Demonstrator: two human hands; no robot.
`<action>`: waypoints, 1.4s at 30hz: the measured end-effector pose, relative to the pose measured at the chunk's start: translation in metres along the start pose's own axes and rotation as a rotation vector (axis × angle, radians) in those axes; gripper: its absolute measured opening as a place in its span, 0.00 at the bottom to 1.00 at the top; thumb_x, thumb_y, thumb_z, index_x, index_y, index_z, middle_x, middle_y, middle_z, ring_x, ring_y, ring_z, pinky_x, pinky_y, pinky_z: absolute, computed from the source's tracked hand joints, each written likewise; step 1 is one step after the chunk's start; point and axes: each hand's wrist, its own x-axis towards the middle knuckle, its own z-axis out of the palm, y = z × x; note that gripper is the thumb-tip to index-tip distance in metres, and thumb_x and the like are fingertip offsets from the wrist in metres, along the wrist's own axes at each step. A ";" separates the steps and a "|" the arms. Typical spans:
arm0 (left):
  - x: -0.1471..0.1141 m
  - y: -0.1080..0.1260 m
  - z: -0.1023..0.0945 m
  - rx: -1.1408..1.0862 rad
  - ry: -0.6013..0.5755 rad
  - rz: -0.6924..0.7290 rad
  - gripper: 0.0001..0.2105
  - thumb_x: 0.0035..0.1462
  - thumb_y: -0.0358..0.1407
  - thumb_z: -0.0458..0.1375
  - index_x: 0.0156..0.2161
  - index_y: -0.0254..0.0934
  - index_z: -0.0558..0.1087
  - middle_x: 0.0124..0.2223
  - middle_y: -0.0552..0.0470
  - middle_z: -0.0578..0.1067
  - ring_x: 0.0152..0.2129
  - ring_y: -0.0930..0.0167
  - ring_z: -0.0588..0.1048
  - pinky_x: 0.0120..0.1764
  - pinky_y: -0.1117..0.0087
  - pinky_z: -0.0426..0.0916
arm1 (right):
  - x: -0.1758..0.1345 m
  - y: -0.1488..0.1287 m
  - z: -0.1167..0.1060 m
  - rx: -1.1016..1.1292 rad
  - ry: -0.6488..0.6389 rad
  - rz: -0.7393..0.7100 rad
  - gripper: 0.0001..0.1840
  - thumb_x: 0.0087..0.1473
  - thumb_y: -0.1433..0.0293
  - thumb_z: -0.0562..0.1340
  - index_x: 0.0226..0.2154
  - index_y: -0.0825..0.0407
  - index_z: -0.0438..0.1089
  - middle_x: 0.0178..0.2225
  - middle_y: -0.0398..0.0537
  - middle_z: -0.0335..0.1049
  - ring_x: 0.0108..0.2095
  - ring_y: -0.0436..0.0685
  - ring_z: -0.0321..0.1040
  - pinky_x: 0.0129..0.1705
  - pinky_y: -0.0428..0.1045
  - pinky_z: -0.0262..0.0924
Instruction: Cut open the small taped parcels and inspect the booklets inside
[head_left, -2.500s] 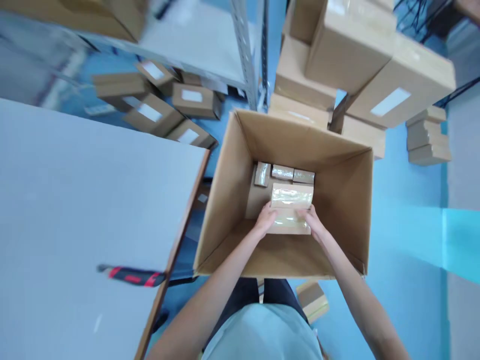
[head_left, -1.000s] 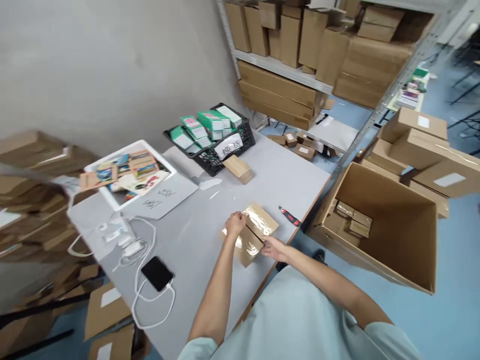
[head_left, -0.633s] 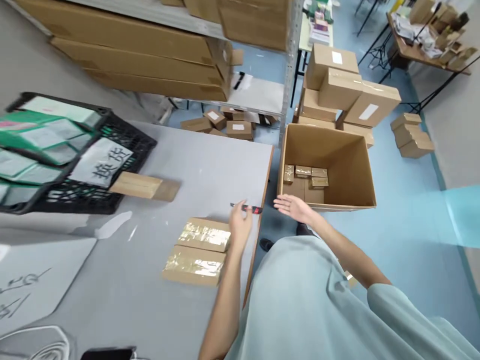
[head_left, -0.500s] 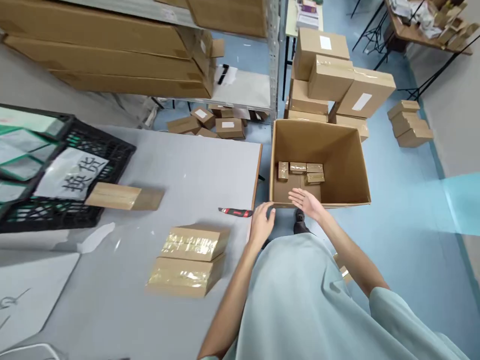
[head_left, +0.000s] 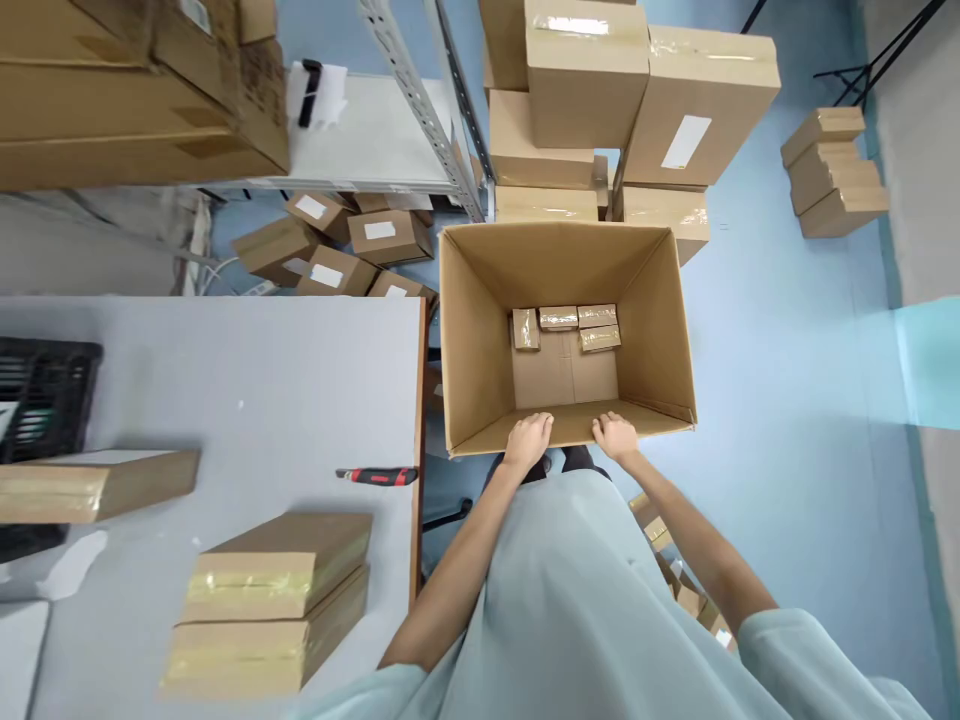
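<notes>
A large open cardboard box [head_left: 480,330] stands in front of me, to the right of the table. My left hand [head_left: 529,440] has its fingers curled over the box's near rim. A little to the right, my right hand [head_left: 615,435] grips the same rim. Several small taped cartons lie on the box's floor along the far side; one of them, an upright-lying carton [head_left: 526,329], sits at the left. On the table by its right edge is a red and black utility knife [head_left: 377,476], apart from my hands.
The grey table [head_left: 300,380] carries two stacked taped cartons [head_left: 262,600], another carton [head_left: 97,485] and a black crate [head_left: 52,390]. Piled boxes [head_left: 585,90] stand behind the large box, beside a metal shelf post [head_left: 420,105]. Smaller cartons [head_left: 836,175] are stacked on the floor at right.
My right hand was open above the near rim and now holds it. My left hand has moved from beside the table edge onto the rim. The view has turned rightward.
</notes>
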 end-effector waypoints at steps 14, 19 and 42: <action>0.026 -0.008 0.021 0.144 -0.112 -0.162 0.17 0.75 0.38 0.50 0.44 0.40 0.82 0.48 0.45 0.85 0.44 0.60 0.83 0.41 0.64 0.67 | 0.010 0.014 0.021 -0.809 -0.016 -0.267 0.20 0.76 0.65 0.54 0.41 0.51 0.80 0.42 0.54 0.81 0.44 0.60 0.74 0.43 0.51 0.55; 0.025 -0.009 0.024 0.133 -0.121 -0.173 0.17 0.75 0.38 0.50 0.45 0.40 0.83 0.49 0.45 0.85 0.44 0.60 0.83 0.41 0.64 0.66 | 0.008 0.009 0.017 -0.854 -0.083 -0.232 0.21 0.77 0.64 0.53 0.42 0.51 0.81 0.44 0.53 0.82 0.46 0.59 0.75 0.43 0.51 0.55; 0.020 -0.004 0.024 0.118 -0.094 -0.201 0.17 0.74 0.38 0.51 0.45 0.40 0.84 0.48 0.44 0.85 0.43 0.60 0.83 0.41 0.64 0.67 | 0.005 0.004 0.011 -0.870 -0.173 -0.187 0.25 0.79 0.62 0.49 0.46 0.50 0.81 0.48 0.54 0.82 0.50 0.60 0.76 0.46 0.50 0.61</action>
